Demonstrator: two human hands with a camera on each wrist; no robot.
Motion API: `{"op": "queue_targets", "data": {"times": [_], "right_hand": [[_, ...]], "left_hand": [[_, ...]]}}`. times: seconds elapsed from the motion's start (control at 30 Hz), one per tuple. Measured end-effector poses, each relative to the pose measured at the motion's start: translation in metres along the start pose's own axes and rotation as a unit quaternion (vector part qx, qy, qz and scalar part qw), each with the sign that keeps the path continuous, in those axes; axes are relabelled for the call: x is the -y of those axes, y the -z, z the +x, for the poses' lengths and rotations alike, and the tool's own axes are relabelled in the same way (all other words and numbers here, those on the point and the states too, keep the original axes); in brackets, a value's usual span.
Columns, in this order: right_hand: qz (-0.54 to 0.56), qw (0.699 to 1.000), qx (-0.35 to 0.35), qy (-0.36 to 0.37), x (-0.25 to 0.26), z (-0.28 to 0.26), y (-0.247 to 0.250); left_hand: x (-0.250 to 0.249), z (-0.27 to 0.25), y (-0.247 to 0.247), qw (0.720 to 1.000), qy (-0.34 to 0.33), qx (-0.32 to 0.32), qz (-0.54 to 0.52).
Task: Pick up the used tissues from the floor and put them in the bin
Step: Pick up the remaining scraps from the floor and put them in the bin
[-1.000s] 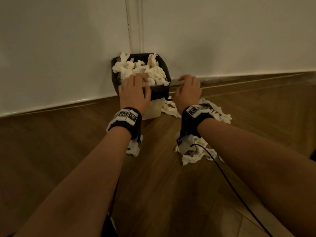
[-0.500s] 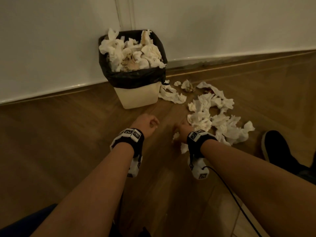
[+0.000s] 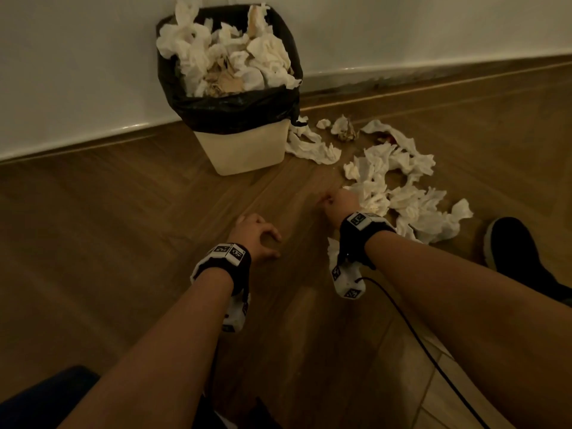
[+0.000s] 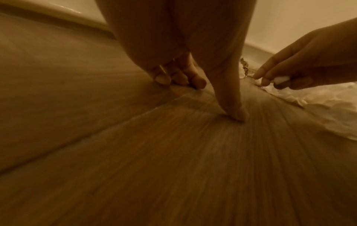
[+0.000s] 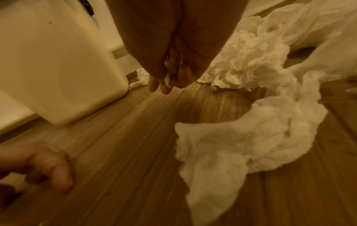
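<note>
A cream bin (image 3: 244,150) with a black liner stands against the wall, heaped with crumpled tissues (image 3: 232,54). More used tissues (image 3: 402,193) lie scattered on the wood floor to its right. My right hand (image 3: 328,199) is low at the near-left edge of that pile and pinches a small tissue scrap (image 5: 170,68), which also shows white between its fingers (image 4: 281,79). My left hand (image 3: 269,243) is on bare floor to the left. It holds nothing, and its curled fingertips (image 4: 181,79) and thumb touch the boards. The bin's side (image 5: 58,61) is close on the left.
A black shoe (image 3: 520,252) sits on the floor right of the tissue pile. A black cable (image 3: 418,332) trails from my right wrist. A large tissue (image 5: 241,137) lies just under my right wrist. The white wall and skirting (image 3: 93,134) run behind the bin.
Both hands have come away from the bin's top and down to the floor. My right hand has reached the pile's edge and picked up a scrap; the left has settled on the boards.
</note>
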State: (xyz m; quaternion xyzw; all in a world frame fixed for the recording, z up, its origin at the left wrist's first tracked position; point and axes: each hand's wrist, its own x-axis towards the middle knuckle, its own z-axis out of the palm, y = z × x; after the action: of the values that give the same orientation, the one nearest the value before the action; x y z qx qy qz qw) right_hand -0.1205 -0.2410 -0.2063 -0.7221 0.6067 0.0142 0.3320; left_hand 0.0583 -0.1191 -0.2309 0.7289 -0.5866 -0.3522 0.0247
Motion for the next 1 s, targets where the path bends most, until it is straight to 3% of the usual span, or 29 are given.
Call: {"op": "queue_targets", "data": {"times": [0.27,0.4,0.6,0.83,1.0], "right_hand": [[0.071,0.997,-0.042,-0.007,-0.001,0.007,-0.007],[0.089,0.995,-0.048,-0.008,0.003,0.010,-0.008],[0.114,0.991,-0.074,-0.008,0.007,0.014,-0.006],[0.097,0.994,-0.023,-0.032,0.005,0.029,-0.005],[0.070,0.997,-0.023,0.019,0.009,0.036,-0.010]], "left_hand": [[0.008,-0.004,-0.010,0.995,-0.026,-0.089,-0.044],[0.006,-0.008,-0.011,0.995,-0.026,-0.085,-0.043],[-0.004,-0.005,-0.011,0.996,-0.049,-0.069,0.042],[0.009,0.001,0.016,0.983,0.033,-0.130,-0.128],[0.006,0.009,0.039,0.925,0.089,-0.228,-0.292]]}}
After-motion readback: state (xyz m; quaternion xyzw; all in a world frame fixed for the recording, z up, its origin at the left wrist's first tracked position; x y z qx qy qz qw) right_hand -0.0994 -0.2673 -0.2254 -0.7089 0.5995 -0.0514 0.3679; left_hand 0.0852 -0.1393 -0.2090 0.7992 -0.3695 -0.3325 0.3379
